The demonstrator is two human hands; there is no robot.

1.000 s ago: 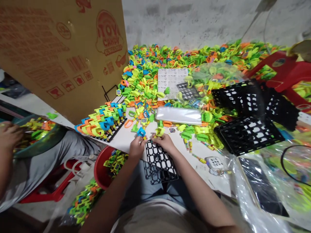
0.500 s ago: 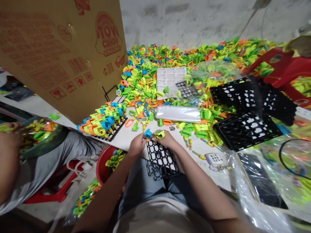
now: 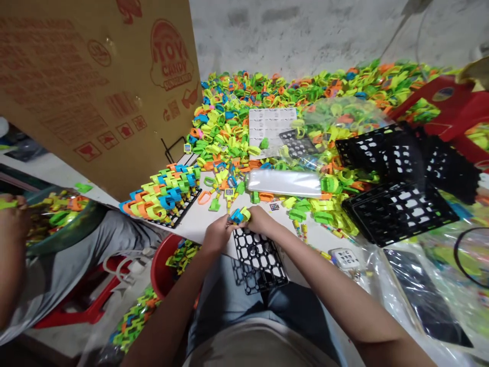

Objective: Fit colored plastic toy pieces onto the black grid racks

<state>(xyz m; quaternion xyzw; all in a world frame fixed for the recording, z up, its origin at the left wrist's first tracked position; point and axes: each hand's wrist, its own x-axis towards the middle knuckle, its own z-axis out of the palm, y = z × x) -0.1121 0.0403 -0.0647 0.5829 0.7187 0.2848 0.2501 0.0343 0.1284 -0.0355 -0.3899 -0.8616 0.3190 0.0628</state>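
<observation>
My left hand is closed on a blue toy watch at the table's front edge. Close beside it, my right hand pinches a yellow-green toy watch. The two pieces sit together above the far end of a black grid tray; whether they touch the tray is hidden by my fingers. That tray reaches from the table edge out over my lap, its openings bare. To the left, another black tray carries rows of upright toy watches in several colours.
A large carton stands at the left. Loose toy watches are heaped along the wall. A clear plastic packet and stacked black trays lie ahead and right. A red bucket is below; a co-worker's hand shows far left.
The blue and yellow-green watches, apart before, are now side by side between my hands. The view has shifted slightly, and the grid tray appears a little lower.
</observation>
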